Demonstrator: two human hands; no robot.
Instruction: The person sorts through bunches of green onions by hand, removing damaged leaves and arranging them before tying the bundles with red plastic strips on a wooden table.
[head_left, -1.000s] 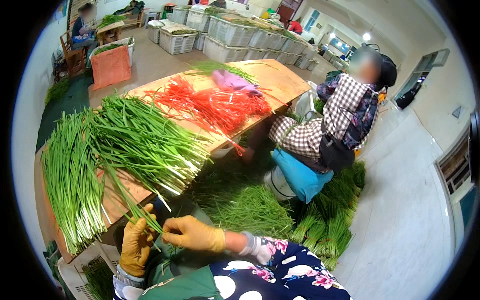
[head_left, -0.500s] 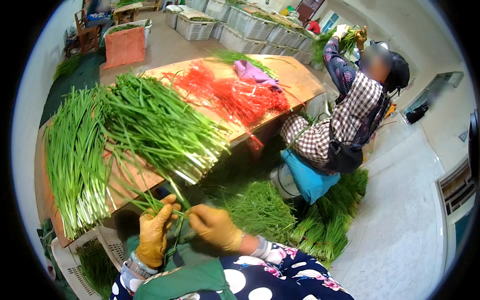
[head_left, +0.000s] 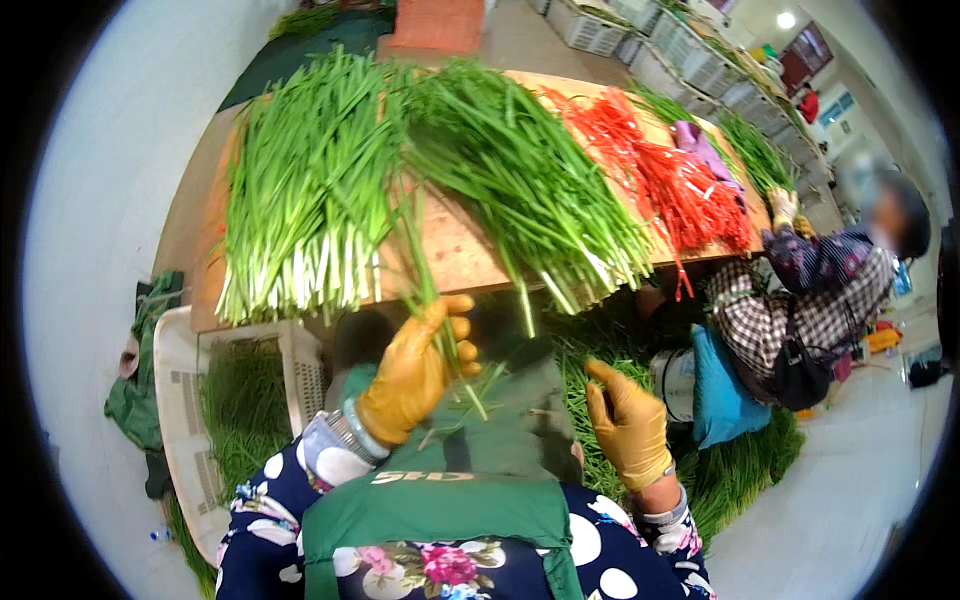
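Observation:
My left hand (head_left: 412, 375), in a yellow glove, holds a few garlic chives (head_left: 419, 262) between thumb and palm, their lower ends poking out below and the other fingers loosely bent. Over my green apron, my right hand (head_left: 632, 425), also gloved, hangs apart from the stalks with thumb and forefinger slightly parted and nothing visible in it. Two heaps of garlic chives lie on the wooden table (head_left: 455, 240): a left heap (head_left: 310, 190) and a right heap (head_left: 530, 185), white ends toward me. A few loose bits lie on the apron (head_left: 440, 520).
Red plastic ties (head_left: 680, 195) and a purple cloth (head_left: 700, 150) lie farther right on the table. Below its left end stands a white crate (head_left: 180, 400) with greens inside. A co-worker in a checked apron (head_left: 850, 300) sits at the right, handling greens. White crates (head_left: 590, 30) stack behind.
My hands have separated: the right one has moved away rightward from the stalks, while the left still holds some. The view has swung left, and the co-worker's raised hands have come down to the table.

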